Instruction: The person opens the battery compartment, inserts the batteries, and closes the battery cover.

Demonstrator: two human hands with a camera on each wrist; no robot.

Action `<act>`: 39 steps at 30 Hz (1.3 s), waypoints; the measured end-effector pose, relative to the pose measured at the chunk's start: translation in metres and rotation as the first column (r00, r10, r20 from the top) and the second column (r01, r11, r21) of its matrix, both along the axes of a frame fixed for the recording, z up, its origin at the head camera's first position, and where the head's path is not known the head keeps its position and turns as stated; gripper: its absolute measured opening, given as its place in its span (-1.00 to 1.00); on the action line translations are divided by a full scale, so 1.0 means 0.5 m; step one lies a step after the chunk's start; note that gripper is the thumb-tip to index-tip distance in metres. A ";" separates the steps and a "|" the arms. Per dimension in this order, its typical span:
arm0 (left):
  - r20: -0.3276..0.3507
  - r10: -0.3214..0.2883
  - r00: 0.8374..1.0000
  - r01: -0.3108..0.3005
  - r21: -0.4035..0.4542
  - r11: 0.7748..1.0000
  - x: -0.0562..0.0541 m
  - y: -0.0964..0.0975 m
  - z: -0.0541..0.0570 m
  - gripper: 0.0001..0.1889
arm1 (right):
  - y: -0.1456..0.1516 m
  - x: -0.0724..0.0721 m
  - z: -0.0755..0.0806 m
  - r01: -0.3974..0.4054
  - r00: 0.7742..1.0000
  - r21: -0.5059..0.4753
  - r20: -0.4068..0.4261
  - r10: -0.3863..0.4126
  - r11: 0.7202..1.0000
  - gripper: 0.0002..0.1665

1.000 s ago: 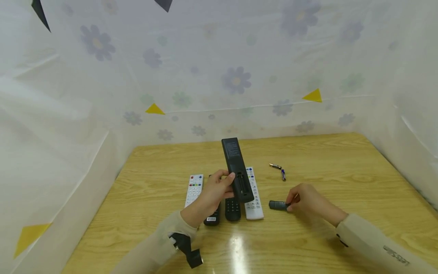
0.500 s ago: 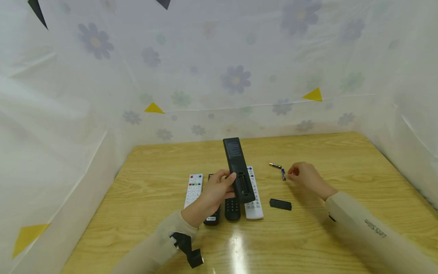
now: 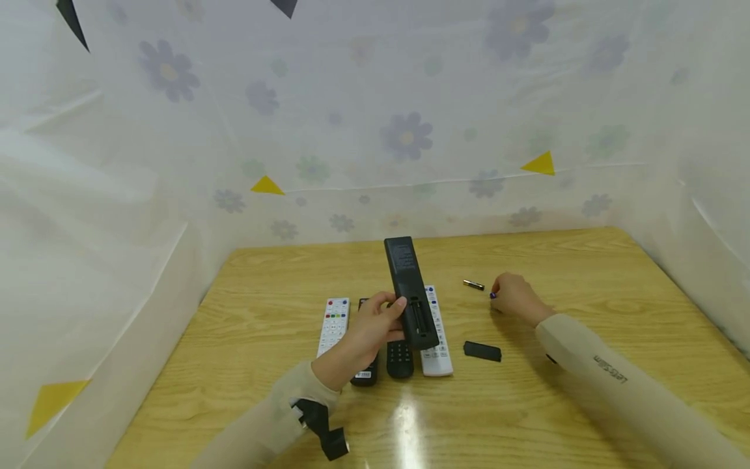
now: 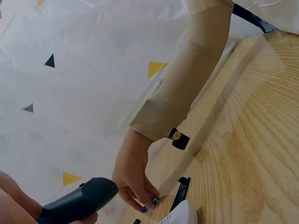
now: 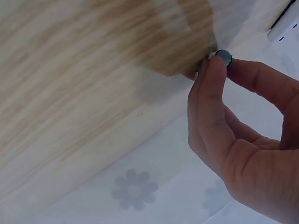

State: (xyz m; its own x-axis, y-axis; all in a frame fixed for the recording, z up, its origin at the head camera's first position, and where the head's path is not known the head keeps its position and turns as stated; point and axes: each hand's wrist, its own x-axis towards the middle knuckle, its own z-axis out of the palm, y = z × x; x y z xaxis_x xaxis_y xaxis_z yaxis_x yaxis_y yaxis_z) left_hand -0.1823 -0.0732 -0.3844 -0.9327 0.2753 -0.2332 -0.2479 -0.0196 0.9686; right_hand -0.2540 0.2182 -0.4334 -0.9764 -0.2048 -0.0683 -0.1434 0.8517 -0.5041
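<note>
My left hand [image 3: 372,327] grips a black remote control [image 3: 407,270], back side up, with its battery compartment [image 3: 418,315] uncovered at the near end. Between thumb and fingers my right hand [image 3: 517,296] pinches a small battery with a blue end [image 3: 493,296]. In the right wrist view the battery's round end [image 5: 224,57] shows at the fingertips; the rest is mostly hidden. Another battery [image 3: 473,284] lies on the table just left of that hand. Nearer to me lies the black battery cover [image 3: 482,352].
Under and beside the held remote, several others lie in a row: a white remote [image 3: 334,326], black ones [image 3: 400,360] partly covered, and another white remote [image 3: 437,355]. Flowered white sheeting [image 3: 404,189] encloses the wooden table [image 3: 281,273] at the back and sides.
My right hand has let go of the battery cover, moved away from me to the batteries, and taken the blue-ended one. The left hand keeps the remote almost still.
</note>
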 end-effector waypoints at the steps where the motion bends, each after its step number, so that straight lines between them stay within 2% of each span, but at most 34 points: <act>1: 0.001 0.000 1.000 0.000 0.002 1.000 -0.001 0.000 0.000 -0.67 | 0.001 0.004 0.003 -0.001 1.000 -0.008 0.004 0.001 1.000 -0.74; 6: 0.002 0.000 1.000 0.000 0.009 1.000 -0.003 0.000 0.001 -0.67 | -0.002 0.030 0.021 0.004 1.000 -0.095 0.015 -0.003 0.995 -0.66; 8: 0.005 -0.002 1.000 0.002 0.016 1.000 -0.003 0.000 0.002 -0.68 | -0.008 0.045 0.032 0.006 1.000 -0.149 -0.012 -0.008 0.989 -0.66; 11: 0.005 -0.007 1.000 0.007 0.024 1.000 -0.001 0.002 0.003 -0.68 | -0.027 0.067 0.055 -0.010 0.997 -0.285 -0.076 -0.012 0.959 -0.67; 13: -0.002 -0.008 1.000 0.008 0.015 1.000 0.000 0.003 0.003 -0.68 | -0.042 0.080 0.071 -0.045 0.993 -0.396 -0.120 -0.003 0.917 -0.68; 14: -0.010 -0.008 1.000 0.008 0.007 1.000 0.000 0.004 0.003 -0.68 | -0.050 0.087 0.078 -0.067 0.991 -0.457 -0.137 0.004 0.887 -0.69; 18: -0.035 -0.009 0.999 0.008 -0.022 1.000 0.000 0.009 0.002 -0.66 | -0.090 0.114 0.103 -0.180 0.980 -0.667 -0.185 0.073 0.723 -0.69; 20: -0.038 -0.011 0.999 0.010 -0.026 1.000 0.000 0.012 0.001 -0.66 | -0.110 0.128 0.111 -0.240 0.969 -0.715 -0.220 0.114 0.657 -0.73; 21: -0.037 -0.012 0.999 0.011 -0.026 1.000 0.000 0.013 0.000 -0.66 | -0.121 0.134 0.113 -0.269 0.961 -0.724 -0.240 0.134 0.635 -0.75; 22: -0.034 -0.013 0.999 0.012 -0.026 1.000 0.000 0.015 0.000 -0.67 | -0.130 0.139 0.114 -0.296 0.953 -0.721 -0.263 0.148 0.626 -0.78; 23: -0.036 -0.016 0.999 0.015 -0.026 1.000 0.001 0.016 0.000 -0.66 | -0.140 0.144 0.115 -0.321 0.945 -0.711 -0.287 0.158 0.625 -0.81; 24: -0.038 -0.020 0.999 0.019 -0.026 0.999 0.001 0.017 0.001 -0.66 | -0.148 0.147 0.115 -0.337 0.938 -0.693 -0.308 0.161 0.637 -0.84; 28: -0.044 -0.039 0.998 0.038 -0.020 0.999 0.003 0.020 0.004 -0.65 | -0.171 0.159 0.114 -0.361 0.917 -0.607 -0.369 0.151 0.708 -0.90; 30: -0.045 -0.047 0.998 0.047 -0.016 0.999 0.004 0.022 0.007 -0.64 | -0.177 0.164 0.113 -0.351 0.914 -0.567 -0.381 0.141 0.745 -0.89; 34: -0.037 -0.055 0.998 0.055 -0.007 0.998 0.006 0.024 0.009 -0.65 | -0.184 0.176 0.114 -0.315 0.919 -0.518 -0.375 0.119 0.795 -0.85; 37: -0.029 -0.058 0.998 0.058 -0.001 0.998 0.007 0.024 0.009 -0.66 | -0.188 0.182 0.115 -0.295 0.920 -0.487 -0.378 0.106 0.822 -0.85; 39: -0.027 -0.060 0.998 0.060 0.007 0.998 0.006 0.024 0.008 -0.66 | -0.188 0.183 0.114 -0.305 0.907 -0.461 -0.407 0.107 0.834 -0.84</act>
State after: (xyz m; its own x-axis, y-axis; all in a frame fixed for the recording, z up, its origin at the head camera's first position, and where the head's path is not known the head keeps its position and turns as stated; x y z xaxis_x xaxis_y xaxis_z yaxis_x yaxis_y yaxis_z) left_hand -0.1794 -0.0610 -0.3806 -0.9203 0.3328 -0.2056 -0.2227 -0.0136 0.9748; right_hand -0.1623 0.1244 -0.3762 -0.8433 -0.3121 0.4375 -0.5356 0.4214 -0.7318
